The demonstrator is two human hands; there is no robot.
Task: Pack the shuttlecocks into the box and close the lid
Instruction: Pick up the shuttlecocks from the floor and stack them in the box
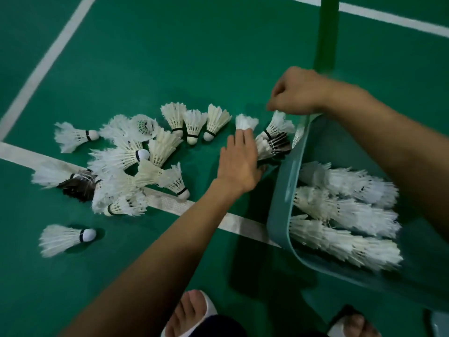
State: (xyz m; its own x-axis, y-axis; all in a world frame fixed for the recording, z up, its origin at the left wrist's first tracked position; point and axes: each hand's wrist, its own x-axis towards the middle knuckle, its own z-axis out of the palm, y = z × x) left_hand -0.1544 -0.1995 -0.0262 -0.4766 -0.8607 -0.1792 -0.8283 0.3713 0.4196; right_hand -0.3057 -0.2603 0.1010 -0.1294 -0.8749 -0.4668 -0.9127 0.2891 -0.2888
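Box (279,203) holds 3 shuttlecock rows (340,210); right hand (296,91) grips its rim, left hand (239,161), fingers (243,138) straight, touches shuttlecocks (273,142).

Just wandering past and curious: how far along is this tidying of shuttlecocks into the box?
Partly done. Three rows of stacked shuttlecocks lie in the teal box. In hand: the left hand rests on a cluster by the rim, while the right hand seems to hold the far rim. Left: many loose shuttlecocks on the floor, then the lid, not in view.

left grip (239,161): fingers straight, palm down | right grip (295,92): fingers curled, blurred
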